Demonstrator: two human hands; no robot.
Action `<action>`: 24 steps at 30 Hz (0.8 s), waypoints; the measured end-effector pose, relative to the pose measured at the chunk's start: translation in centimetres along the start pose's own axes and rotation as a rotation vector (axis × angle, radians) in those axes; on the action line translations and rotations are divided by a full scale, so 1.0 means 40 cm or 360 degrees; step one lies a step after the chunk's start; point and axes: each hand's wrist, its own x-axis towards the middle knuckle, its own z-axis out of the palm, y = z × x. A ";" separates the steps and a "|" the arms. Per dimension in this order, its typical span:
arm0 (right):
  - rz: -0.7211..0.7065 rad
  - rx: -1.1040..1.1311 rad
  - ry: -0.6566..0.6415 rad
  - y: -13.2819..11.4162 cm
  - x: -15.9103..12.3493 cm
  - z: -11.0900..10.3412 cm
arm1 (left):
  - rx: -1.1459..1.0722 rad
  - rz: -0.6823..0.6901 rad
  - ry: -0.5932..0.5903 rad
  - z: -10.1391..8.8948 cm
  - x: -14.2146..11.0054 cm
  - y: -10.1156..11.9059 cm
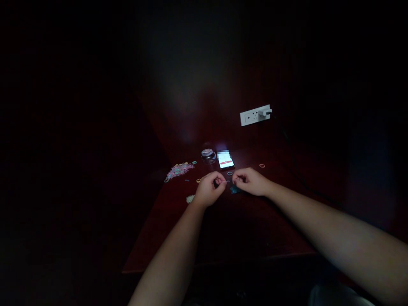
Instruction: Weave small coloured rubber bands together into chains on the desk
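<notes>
Left hand point(209, 189) is pinching small band point(228, 181), fingertips closed. Right hand point(250, 182) is showing half-curled fingers beside teal bands point(235, 190); hold: cannot tell.

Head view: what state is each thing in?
Black-edged rectangular phone, lit
Round clear jar, pale lid on top
White rectangular wall socket, plug inserted
Multicoloured pile of small bands, loosely heaped
Left hand, curled, grip unclear
Right hand, curled, grip unclear

The scene is dim, nearly black at the edges, with the phone screen point(226, 163) glaring, partly pixelated.
</notes>
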 end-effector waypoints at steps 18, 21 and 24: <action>-0.0020 0.0030 0.0076 0.038 0.001 -0.006 | 0.0029 -0.0365 -0.0625 -0.139 -0.015 -0.115; -0.0022 0.0041 0.0066 0.040 0.001 -0.007 | 0.0047 -0.0361 -0.0642 -0.134 -0.014 -0.117; -0.0033 0.0041 0.0068 0.041 0.001 -0.008 | 0.0053 -0.0381 -0.0658 -0.128 -0.015 -0.114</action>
